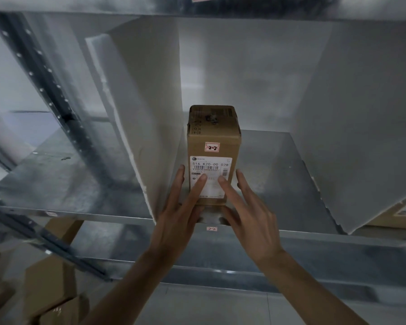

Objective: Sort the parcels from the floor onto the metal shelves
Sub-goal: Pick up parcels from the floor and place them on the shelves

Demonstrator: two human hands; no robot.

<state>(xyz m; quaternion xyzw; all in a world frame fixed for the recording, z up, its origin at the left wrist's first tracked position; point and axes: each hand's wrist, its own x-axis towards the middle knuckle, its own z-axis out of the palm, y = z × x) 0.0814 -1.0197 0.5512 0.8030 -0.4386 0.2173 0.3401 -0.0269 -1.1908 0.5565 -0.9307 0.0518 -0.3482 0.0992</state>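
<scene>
A tall brown cardboard parcel (213, 141) stands upright on the metal shelf (272, 174), between two white foam dividers. It carries a white shipping label and a small pink tag marked 2-2. My left hand (183, 202) touches its front and left side with straight fingers. My right hand (246, 202) touches its front and right side the same way, fingers spread. A matching pink tag (212, 228) sticks on the shelf's front edge below the parcel.
White foam dividers stand left (136, 113) and right (352, 137) of the parcel. A perforated steel upright (54, 95) rises at the left. Brown boxes (45, 285) lie low at the bottom left. A lower shelf (291, 261) runs beneath.
</scene>
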